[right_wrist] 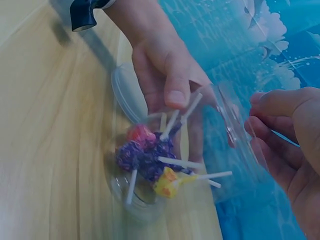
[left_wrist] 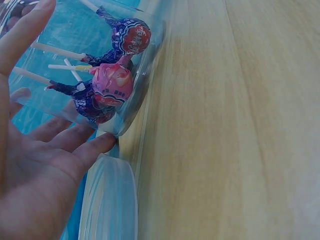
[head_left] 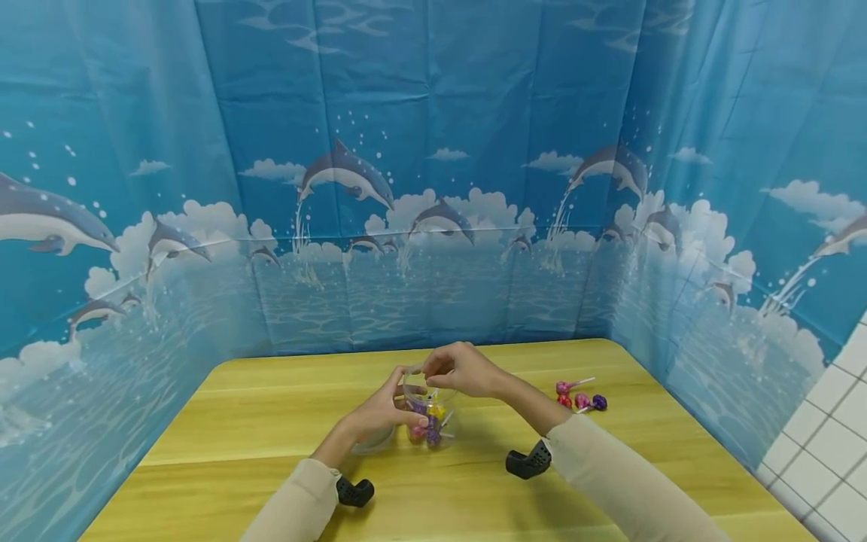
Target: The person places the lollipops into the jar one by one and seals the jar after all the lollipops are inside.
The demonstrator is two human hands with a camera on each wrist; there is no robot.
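Clear plastic fills the left hand point(head_left: 381, 415), curled round a transparent cylindrical jar point(right_wrist: 212, 150) of bright-wrapped lollipops point(right_wrist: 150, 156) over the yellow wooden table point(head_left: 237, 429); the right hand point(head_left: 467, 370) bends its fingers at the mouth, any hold unclear. Likely light, slippery, slightly flexible, it suits gentle sidewall gripping.

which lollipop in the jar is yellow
The yellow lollipop has the lowest head of the bunch in the clear jar, as the right wrist view shows. Its colour separates it from the purple lollipops and pink lollipop.
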